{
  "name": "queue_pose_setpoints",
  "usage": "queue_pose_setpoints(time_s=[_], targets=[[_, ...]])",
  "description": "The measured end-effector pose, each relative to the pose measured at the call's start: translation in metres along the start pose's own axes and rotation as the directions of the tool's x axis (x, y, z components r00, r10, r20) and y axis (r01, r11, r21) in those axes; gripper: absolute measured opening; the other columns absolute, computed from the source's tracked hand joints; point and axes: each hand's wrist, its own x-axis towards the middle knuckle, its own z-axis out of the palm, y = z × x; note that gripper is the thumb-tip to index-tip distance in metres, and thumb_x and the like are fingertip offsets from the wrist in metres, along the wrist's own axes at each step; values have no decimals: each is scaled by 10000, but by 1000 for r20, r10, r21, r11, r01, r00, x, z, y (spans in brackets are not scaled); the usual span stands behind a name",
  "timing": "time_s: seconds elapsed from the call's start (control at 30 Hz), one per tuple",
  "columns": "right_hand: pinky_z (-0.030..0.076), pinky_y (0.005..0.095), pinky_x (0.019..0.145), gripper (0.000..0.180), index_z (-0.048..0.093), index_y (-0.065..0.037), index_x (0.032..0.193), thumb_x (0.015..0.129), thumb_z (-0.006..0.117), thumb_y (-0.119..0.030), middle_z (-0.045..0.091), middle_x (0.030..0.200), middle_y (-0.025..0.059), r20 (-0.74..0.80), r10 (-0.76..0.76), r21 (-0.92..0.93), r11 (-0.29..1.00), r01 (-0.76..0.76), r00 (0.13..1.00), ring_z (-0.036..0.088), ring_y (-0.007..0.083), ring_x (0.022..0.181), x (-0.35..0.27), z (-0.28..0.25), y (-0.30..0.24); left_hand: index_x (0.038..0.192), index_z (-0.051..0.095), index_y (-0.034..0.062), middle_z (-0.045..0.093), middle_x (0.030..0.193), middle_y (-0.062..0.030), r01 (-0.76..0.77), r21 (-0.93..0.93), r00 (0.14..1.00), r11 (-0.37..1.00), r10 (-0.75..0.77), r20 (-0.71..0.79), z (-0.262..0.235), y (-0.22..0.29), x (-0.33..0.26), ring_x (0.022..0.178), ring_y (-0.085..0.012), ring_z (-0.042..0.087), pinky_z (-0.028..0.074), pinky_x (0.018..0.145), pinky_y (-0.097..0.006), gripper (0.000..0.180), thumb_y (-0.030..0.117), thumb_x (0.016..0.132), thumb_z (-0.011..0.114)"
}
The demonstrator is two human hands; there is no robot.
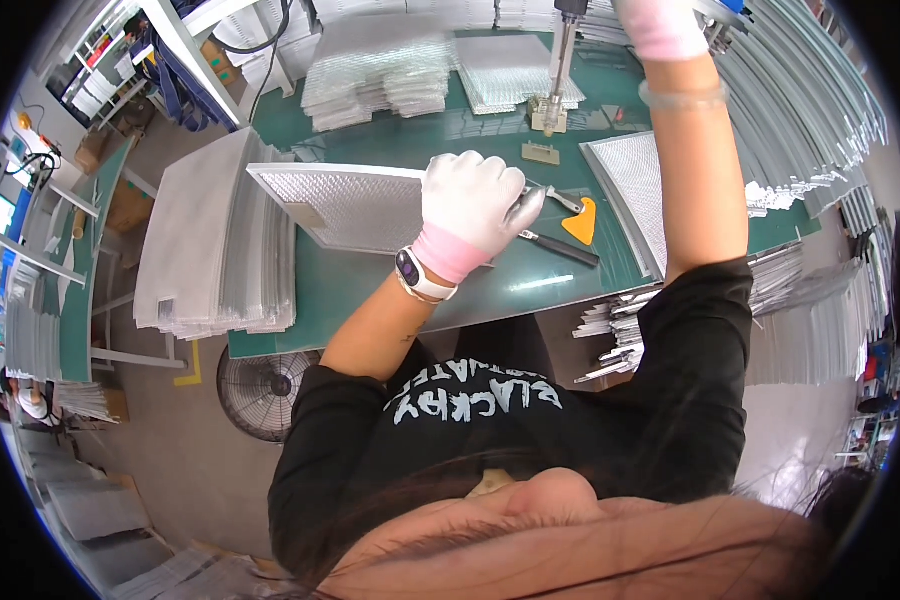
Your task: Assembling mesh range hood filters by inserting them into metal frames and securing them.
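Observation:
My left hand (467, 215), in a white glove with a pink cuff, is closed around the right end of a framed mesh panel (360, 205). The panel has a thin pale frame and silvery mesh, and it stands tilted above the green tabletop. A small light patch shows on its left part. My right hand (660, 28), gloved the same way, is raised at the top edge beside an upright metal tool shaft (562, 70). Its fingers lie outside the picture, so what it touches is hidden. A small block (540, 153) lies below the shaft's pale foot (548, 115).
On the green table (430, 300) lie a yellow scraper (579, 222) and a black-handled tool (567, 250). Stacked panels (195, 230) stand at the left; mesh sheets (380, 70) are piled at the back. Another framed panel (630, 190) lies at the right. A floor fan (270, 390) stands below.

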Motion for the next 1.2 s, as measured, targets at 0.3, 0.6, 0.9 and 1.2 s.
queue_pose_setpoints(time_s=[0.3, 0.6, 0.9, 1.2], targets=[[467, 194, 591, 161, 604, -105, 999, 913, 640, -237, 611, 760, -27, 28, 327, 671, 695, -260, 945, 577, 64, 643, -9, 17, -21, 666, 558, 149, 497, 632, -6, -23, -72, 1000, 997, 21, -22, 11, -16, 3, 620, -215, 515, 375, 595, -375, 300, 352, 657, 779], [413, 354, 994, 251, 569, 9, 1177, 928, 549, -18, 560, 1218, 120, -155, -278, -239, 942, 237, 948, 545, 210, 1099, -84, -13, 15, 735, 608, 128, 499, 673, -18, 8, -68, 986, 998, -19, -164, -2, -16, -16, 672, -243, 513, 440, 763, -431, 284, 278, 596, 806], [395, 370, 1060, 685, 394, -25, 1416, 844, 704, -239, 513, 1319, 189, 385, 347, -429, 888, -167, 855, 507, 315, 1230, -268, -32, 76, 665, 564, 105, 576, 699, -37, -463, -844, 721, 270, -439, -536, -70, -77, -23, 742, -201, 525, 442, 815, -382, 376, 389, 897, 481], [464, 286, 901, 366, 572, 24, 1207, 958, 578, -245, 635, 1030, 54, 445, 748, 31, 537, -843, 493, 575, 119, 971, -347, -15, 82, 617, 447, 146, 449, 633, 10, -366, -732, 886, -574, -457, -84, 2, -120, -56, 754, -166, 447, 350, 915, -361, 425, 387, 959, 369]])
